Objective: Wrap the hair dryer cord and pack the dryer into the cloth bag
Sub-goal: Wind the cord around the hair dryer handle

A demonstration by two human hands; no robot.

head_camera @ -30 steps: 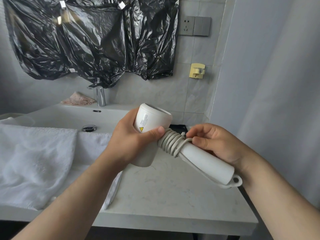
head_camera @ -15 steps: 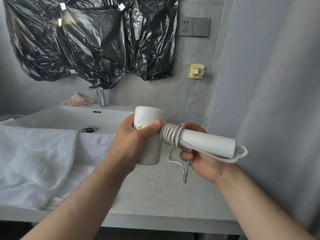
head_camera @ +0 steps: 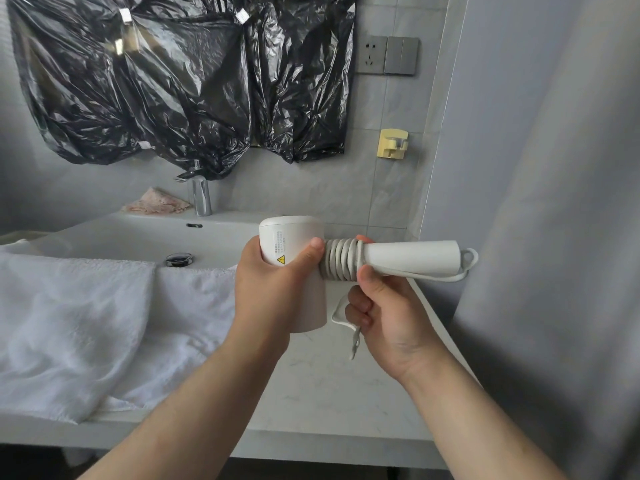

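Above the counter (head_camera: 311,386), the left hand (head_camera: 273,292) gripped the hair dryer (head_camera: 294,237) by its barrel, with the handle lying level and pointing right. The right hand (head_camera: 388,317) curled round the cord (head_camera: 341,259) coiled at the handle's root, and its fingers partly hid the cord's loose end. A white towel (head_camera: 86,323) draped the sink (head_camera: 114,233) edge to the left. Farther back, black plastic sheeting (head_camera: 194,81) covered the wall.

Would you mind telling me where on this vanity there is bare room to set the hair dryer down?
Free: the countertop between the white towel and the grey curtain, below the hair dryer. The basin is open, apart from its drain. Crowded: the left side lies under the towel, and the faucet and pink cloth occupy the back ledge.
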